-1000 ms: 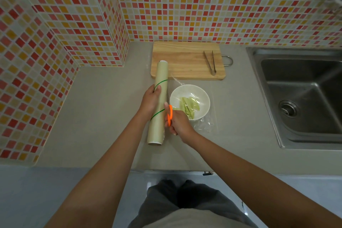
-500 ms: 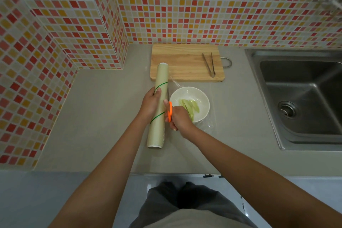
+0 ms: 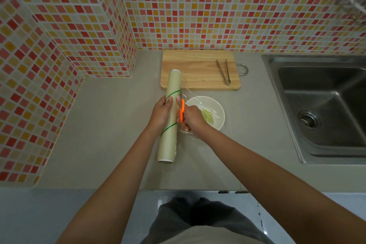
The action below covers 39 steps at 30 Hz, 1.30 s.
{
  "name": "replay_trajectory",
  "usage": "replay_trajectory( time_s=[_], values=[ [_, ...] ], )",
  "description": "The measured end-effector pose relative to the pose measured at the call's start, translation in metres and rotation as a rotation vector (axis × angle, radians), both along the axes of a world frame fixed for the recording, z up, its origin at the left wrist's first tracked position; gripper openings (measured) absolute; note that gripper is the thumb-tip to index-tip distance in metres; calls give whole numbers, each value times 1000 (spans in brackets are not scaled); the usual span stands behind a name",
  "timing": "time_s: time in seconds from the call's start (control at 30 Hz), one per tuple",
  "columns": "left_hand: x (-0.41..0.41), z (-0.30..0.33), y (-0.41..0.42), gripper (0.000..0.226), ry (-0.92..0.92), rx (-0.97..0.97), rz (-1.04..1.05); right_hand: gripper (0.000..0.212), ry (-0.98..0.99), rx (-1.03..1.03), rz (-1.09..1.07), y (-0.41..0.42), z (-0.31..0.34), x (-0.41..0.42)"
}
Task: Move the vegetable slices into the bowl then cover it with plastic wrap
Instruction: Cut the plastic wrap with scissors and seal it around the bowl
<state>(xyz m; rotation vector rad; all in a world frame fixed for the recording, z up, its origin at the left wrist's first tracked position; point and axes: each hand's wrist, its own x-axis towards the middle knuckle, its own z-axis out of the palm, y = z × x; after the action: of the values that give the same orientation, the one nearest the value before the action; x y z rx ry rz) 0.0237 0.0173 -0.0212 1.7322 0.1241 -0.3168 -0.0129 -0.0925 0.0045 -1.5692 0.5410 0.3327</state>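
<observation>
A white bowl (image 3: 214, 108) with pale green vegetable slices (image 3: 208, 115) sits on the counter, with a clear sheet of plastic wrap (image 3: 191, 96) drawn over it from the roll (image 3: 171, 117) lying to its left. My left hand (image 3: 161, 114) grips the roll at its middle. My right hand (image 3: 193, 119) holds an orange-handled cutting tool (image 3: 181, 111), which looks like scissors, in the gap between roll and bowl; it covers the bowl's left side.
A wooden cutting board (image 3: 198, 69) with metal tongs (image 3: 223, 72) lies behind the bowl against the tiled wall. A steel sink (image 3: 324, 109) is set into the counter at the right. The counter's front edge runs just below the roll's near end.
My right hand has moved the orange tool away from me along the roll's edge, and now covers more of the bowl. My left hand stays on the roll.
</observation>
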Motion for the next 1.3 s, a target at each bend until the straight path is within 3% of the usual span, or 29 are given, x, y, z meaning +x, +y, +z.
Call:
replay_trajectory(
  time_s=[0.3, 0.5, 1.0, 1.3],
  values=[
    [0, 6, -2, 30, -7, -35, -13, 55, -7, -13, -13, -9, 5, 23],
    [-1, 10, -2, 23, -7, -45, -23, 38, -79, 67, 11, -16, 8, 36],
    [-6, 15, -1, 26, 24, -56, -18, 58, -45, 61, -40, -26, 18, 61],
    [-5, 9, 16, 25, -43, 95, 98, 32, -110, -35, -193, -63, 24, 66]
  ],
)
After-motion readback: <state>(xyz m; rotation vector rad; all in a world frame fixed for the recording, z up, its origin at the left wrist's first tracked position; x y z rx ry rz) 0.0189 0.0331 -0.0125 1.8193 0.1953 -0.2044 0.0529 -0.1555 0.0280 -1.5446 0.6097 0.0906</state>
